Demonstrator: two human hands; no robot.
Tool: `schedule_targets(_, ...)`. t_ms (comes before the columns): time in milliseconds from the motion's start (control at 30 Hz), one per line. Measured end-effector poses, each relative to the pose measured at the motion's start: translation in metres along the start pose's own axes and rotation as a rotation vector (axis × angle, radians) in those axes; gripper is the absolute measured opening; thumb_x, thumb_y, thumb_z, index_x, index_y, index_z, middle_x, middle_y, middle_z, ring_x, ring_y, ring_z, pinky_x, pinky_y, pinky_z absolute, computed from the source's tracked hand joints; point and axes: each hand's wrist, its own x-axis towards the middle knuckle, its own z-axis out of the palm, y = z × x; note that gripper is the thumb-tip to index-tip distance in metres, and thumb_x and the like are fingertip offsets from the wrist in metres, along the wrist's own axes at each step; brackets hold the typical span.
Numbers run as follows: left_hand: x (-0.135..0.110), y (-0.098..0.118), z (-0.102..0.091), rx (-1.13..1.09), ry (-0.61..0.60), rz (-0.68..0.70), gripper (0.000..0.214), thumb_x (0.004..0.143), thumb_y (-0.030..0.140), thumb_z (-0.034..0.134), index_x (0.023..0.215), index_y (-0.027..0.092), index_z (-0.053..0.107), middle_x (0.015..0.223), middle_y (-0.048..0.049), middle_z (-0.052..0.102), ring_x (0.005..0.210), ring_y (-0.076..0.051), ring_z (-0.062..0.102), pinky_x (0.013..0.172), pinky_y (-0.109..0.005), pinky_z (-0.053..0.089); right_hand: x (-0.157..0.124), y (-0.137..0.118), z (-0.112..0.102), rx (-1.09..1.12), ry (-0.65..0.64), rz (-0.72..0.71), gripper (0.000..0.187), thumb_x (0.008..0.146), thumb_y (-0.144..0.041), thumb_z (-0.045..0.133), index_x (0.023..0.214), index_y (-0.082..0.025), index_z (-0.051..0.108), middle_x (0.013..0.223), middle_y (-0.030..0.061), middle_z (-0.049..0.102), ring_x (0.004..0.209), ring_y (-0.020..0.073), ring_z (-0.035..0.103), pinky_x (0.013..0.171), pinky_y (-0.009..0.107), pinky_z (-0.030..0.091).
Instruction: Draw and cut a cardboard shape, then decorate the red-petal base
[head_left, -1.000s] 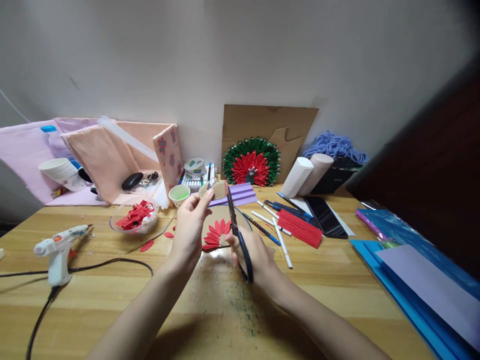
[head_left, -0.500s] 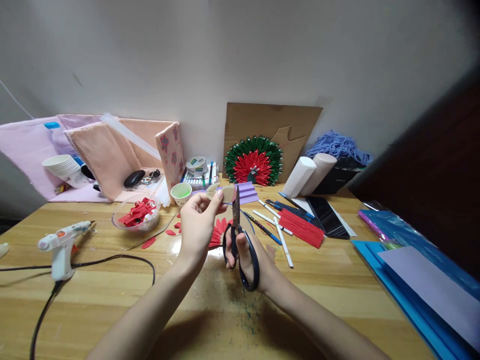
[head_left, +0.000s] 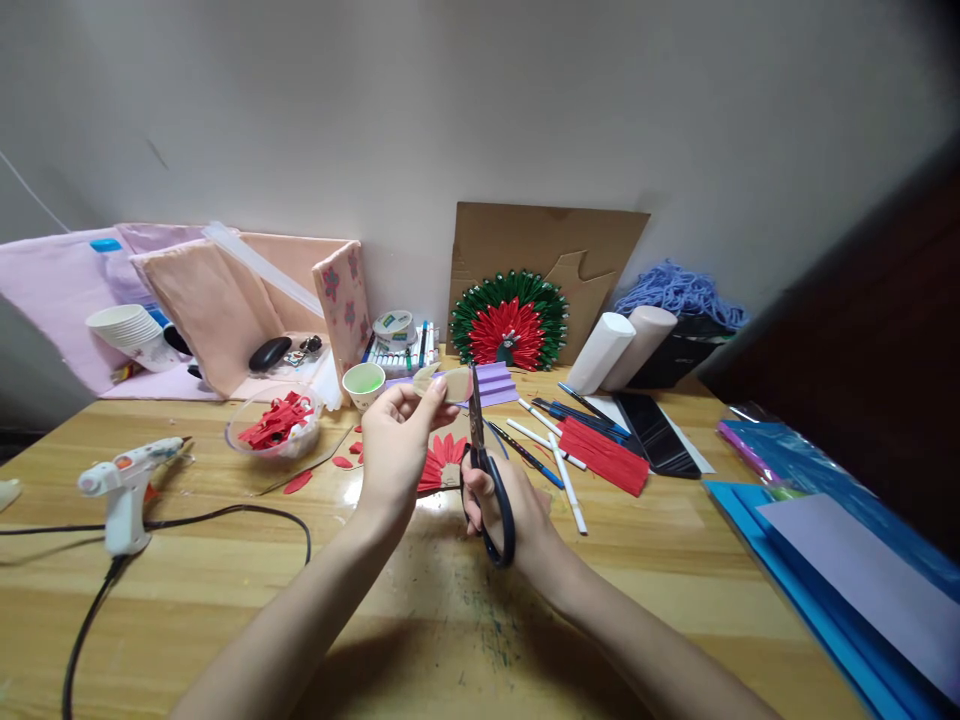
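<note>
Between thumb and fingers my left hand (head_left: 401, 430) pinches a thin, pale beige piece (head_left: 456, 386); its exact material I cannot make out. Black-handled scissors (head_left: 500, 510) are in my right hand (head_left: 521, 515), with fingers through the loops. The blades point up, close beside the right end of the pale piece; whether they touch it I cannot tell. Red petals (head_left: 446, 460) fixed in a fan on a flat piece lie on the table behind my hands, partly hidden. Loose red petals (head_left: 298, 482) lie to the left.
A white glue gun (head_left: 127, 490) with a black cord lies at left, near a clear bowl (head_left: 236, 440) of red scraps. Pens, white sticks and folded red paper (head_left: 604, 455) lie at right. A cardboard panel (head_left: 517, 235) with a red-green peacock leans on the wall.
The scissors' handles have come closer together and my right hand has shifted slightly. My left hand keeps its pinch on the pale piece in nearly the same place.
</note>
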Motion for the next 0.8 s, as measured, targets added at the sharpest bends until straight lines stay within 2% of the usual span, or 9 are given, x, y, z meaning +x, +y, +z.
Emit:
schedule_targets(167, 0.0082, 0.0002, -0.0053, -0.003, -0.03, 0.001, 0.032, 0.062, 0.038, 0.077, 0.065, 0.013, 0.057, 0.06, 0.0011, 0.061, 0.06, -0.012, 0.065, 0.067, -0.025, 0.054, -0.0005, 0.0009, -0.0022, 0.006, -0.064, -0.048, 0.073, 0.072, -0.083, 0.007, 0.061, -0.019, 0.041, 0.049, -0.0008, 0.048, 0.047, 0.0123, 0.05, 0.051, 0.024, 0.039)
schedule_targets(333, 0.0097, 0.0015, -0.008, 0.047, -0.083, 0.024, 0.031, 0.064, 0.038, 0.076, 0.067, 0.013, 0.058, 0.059, 0.0028, 0.058, 0.06, -0.012, 0.065, 0.067, -0.024, 0.055, -0.0032, -0.0019, -0.0031, 0.054, -0.082, -0.067, 0.076, 0.075, -0.079, 0.0, 0.053, -0.018, 0.041, 0.053, 0.0025, 0.049, 0.052, 0.0131, 0.05, 0.055, 0.025, 0.041)
schedule_targets(633, 0.0031, 0.0035, -0.0037, 0.05, -0.09, 0.0, 0.034, 0.063, 0.037, 0.077, 0.061, 0.015, 0.051, 0.055, 0.004, 0.056, 0.057, -0.011, 0.063, 0.066, -0.025, 0.055, -0.0043, -0.0026, -0.003, 0.1, -0.029, -0.021, 0.069, 0.075, -0.082, 0.013, 0.06, -0.019, 0.04, 0.048, -0.0013, 0.045, 0.046, 0.0123, 0.049, 0.051, 0.025, 0.04)
schedule_targets(800, 0.0031, 0.0051, -0.0043, 0.034, -0.079, 0.004, 0.033, 0.062, 0.038, 0.077, 0.063, 0.014, 0.055, 0.058, 0.0037, 0.057, 0.056, -0.01, 0.062, 0.065, -0.024, 0.055, -0.0013, -0.004, -0.0067, 0.082, -0.017, -0.014, 0.07, 0.068, -0.086, 0.02, 0.066, -0.019, 0.043, 0.046, -0.0029, 0.045, 0.042, 0.0115, 0.046, 0.048, 0.024, 0.038)
